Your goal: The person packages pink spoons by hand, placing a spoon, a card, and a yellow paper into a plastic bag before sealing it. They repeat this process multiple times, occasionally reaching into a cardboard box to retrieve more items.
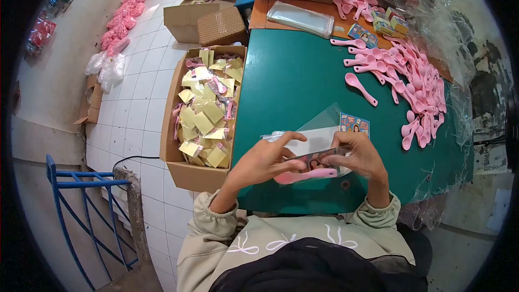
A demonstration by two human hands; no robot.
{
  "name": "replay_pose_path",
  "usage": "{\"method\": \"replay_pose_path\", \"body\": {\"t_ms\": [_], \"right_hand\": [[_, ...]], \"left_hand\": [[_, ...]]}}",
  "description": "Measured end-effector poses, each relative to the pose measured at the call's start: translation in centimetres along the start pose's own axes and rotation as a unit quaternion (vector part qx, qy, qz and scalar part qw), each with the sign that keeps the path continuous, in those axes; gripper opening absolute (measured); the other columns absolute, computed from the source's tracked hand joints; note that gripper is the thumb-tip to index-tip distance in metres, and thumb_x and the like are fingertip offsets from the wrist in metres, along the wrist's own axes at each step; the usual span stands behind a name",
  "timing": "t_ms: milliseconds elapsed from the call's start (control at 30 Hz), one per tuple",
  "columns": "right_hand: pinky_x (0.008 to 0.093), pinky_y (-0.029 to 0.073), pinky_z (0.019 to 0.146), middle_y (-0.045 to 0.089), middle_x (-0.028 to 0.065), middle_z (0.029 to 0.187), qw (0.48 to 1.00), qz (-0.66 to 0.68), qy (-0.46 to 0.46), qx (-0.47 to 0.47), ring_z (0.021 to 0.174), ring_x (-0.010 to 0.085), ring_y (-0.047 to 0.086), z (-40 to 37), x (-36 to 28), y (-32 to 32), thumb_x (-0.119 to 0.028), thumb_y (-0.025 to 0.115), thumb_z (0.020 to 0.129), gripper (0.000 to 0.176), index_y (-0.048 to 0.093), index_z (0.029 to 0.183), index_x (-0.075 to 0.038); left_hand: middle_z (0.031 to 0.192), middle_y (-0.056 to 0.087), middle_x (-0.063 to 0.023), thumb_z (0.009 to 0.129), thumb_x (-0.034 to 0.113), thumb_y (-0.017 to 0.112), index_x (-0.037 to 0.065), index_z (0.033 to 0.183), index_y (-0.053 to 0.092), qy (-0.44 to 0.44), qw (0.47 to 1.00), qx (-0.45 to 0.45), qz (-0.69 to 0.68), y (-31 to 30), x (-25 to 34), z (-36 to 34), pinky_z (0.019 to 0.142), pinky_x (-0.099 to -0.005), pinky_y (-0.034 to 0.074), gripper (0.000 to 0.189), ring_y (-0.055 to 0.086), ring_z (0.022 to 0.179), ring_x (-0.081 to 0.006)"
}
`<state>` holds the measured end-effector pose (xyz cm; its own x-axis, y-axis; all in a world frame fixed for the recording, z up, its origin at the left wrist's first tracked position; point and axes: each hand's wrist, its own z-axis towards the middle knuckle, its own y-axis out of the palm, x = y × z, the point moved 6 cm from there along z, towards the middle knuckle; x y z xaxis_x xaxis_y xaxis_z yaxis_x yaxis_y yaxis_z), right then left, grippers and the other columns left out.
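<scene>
My left hand [266, 158] and my right hand [358, 154] are closed on the two ends of a clear plastic bag, above the green table near its front edge. A pink spoon [309, 176] lies along the bag's near side, with a printed card [314, 160] behind it; my fingers partly cover both. Just beyond my hands are clear plastic sleeves [327, 117] lying on the tabletop. Another printed card [354, 123] rests beside them, past my right hand. One pink spoon [361, 89] lies apart from the pile.
A large pile of pink spoons [413, 84] covers the right of the green table [281, 75]. Left of it stands an open carton [172, 138] full of packed bags. At the back are clear bags [300, 18] and boxes [210, 19]. A blue metal rack [86, 205] is lower left.
</scene>
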<state>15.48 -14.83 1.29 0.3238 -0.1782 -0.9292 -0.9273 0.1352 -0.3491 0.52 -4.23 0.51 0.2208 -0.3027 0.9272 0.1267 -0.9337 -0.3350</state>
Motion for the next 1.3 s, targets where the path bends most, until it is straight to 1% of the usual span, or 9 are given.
{"method": "replay_pose_path", "body": {"t_ms": [67,167,367,467,767,867,967,1100,1300], "right_hand": [[0.0237,0.033,0.047,0.048,-0.0015,0.06,0.999,-0.033,-0.008,0.036,0.056,0.0033,0.043,0.2,0.2,-0.7,-0.015,0.08,0.067,0.03,0.052,0.066,-0.004],[0.0246,0.034,0.05,0.048,-0.002,0.062,0.994,0.035,0.1,0.026,0.06,0.004,0.044,0.2,1.0,-0.6,-0.019,0.082,0.065,0.037,0.048,0.064,-0.005],[0.0236,0.039,0.052,0.059,0.0006,0.07,0.983,0.18,0.039,0.027,0.063,0.006,0.053,0.2,0.6,-1.0,-0.015,0.074,0.075,0.02,0.06,0.075,0.0],[0.0228,0.04,0.055,0.062,0.0021,0.075,0.991,0.094,0.094,-0.025,0.066,0.0064,0.054,-0.3,1.6,-1.6,-0.01,0.071,0.078,0.016,0.063,0.083,0.002],[0.0207,0.042,0.058,0.06,0.0017,0.071,0.983,0.171,0.067,0.017,0.066,0.0065,0.055,0.1,-0.3,-1.3,-0.006,0.071,0.077,0.012,0.061,0.078,0.001],[0.0219,0.045,0.061,0.059,0.0019,0.069,0.991,0.036,0.015,0.127,0.066,0.0086,0.057,-0.2,-1.3,-2.4,-0.003,0.071,0.075,0.012,0.062,0.082,0.001],[0.0271,0.048,0.064,0.061,0.0063,0.073,0.96,-0.165,-0.054,0.218,0.068,0.0168,0.061,-0.6,-4.5,-2.2,-0.006,0.07,0.075,0.016,0.063,0.088,0.0],[0.035,0.048,0.074,0.061,0.0129,0.092,0.961,-0.232,-0.127,0.078,0.085,0.0283,0.06,-0.6,-4.8,1.4,-0.011,0.068,0.075,0.029,0.061,0.102,-0.004],[0.0395,0.045,0.077,0.055,0.0146,0.098,0.961,-0.268,-0.068,-0.001,0.09,0.032,0.055,-1.8,-3.2,3.9,-0.012,0.067,0.075,0.029,0.056,0.1,-0.003]], "left_hand": [[0.084,0.066,-0.0105,0.082,0.011,0.068,0.006,0.13,0.037,-0.002,0.993,-0.007,-0.117,-0.8,-0.5,-1.1,0.068,-0.0275,0.051,0.058,0.064,0.078,-0.0141],[0.089,0.065,-0.0107,0.081,0.003,0.067,0.007,0.133,0.033,-0.003,0.972,0.057,-0.227,-1.1,-1.9,-2.1,0.073,-0.0259,0.051,0.062,0.062,0.084,-0.0129],[0.093,0.066,-0.0127,0.084,0.001,0.063,0.008,0.136,0.03,0.013,0.947,0.115,-0.3,-1.4,-2.0,-2.4,0.078,-0.0263,0.052,0.062,0.063,0.087,-0.0137],[0.093,0.066,-0.0124,0.084,0.0,0.063,0.007,0.137,0.028,0.004,0.93,0.114,-0.348,-1.3,-2.0,-2.1,0.077,-0.0258,0.052,0.064,0.063,0.087,-0.0139],[0.098,0.065,-0.0168,0.081,0.004,0.067,0.005,0.136,0.029,-0.046,0.951,0.125,-0.28,0.0,-2.9,-2.1,0.077,-0.027,0.051,0.066,0.063,0.09,-0.0163],[0.1,0.064,-0.0171,0.088,0.005,0.058,0.005,0.137,0.025,0.028,0.954,0.277,-0.115,-0.6,-2.3,-2.6,0.079,-0.0287,0.052,0.059,0.063,0.093,-0.0197],[0.099,0.065,-0.0177,0.092,0.008,0.051,0.004,0.137,0.025,0.001,0.951,0.248,-0.184,0.9,-2.8,-2.7,0.076,-0.0287,0.053,0.051,0.065,0.091,-0.0216],[0.109,0.061,-0.0182,0.099,0.015,0.034,0.007,0.142,0.009,-0.038,0.922,0.095,-0.374,4.6,-3.3,-2.4,0.077,-0.0314,0.054,0.05,0.064,0.095,-0.0243],[0.105,0.063,-0.0166,0.099,0.012,0.031,0.009,0.142,0.007,-0.068,0.929,0.088,-0.353,5.7,-3.7,-3.2,0.079,-0.0321,0.054,0.05,0.064,0.096,-0.0247]]}}
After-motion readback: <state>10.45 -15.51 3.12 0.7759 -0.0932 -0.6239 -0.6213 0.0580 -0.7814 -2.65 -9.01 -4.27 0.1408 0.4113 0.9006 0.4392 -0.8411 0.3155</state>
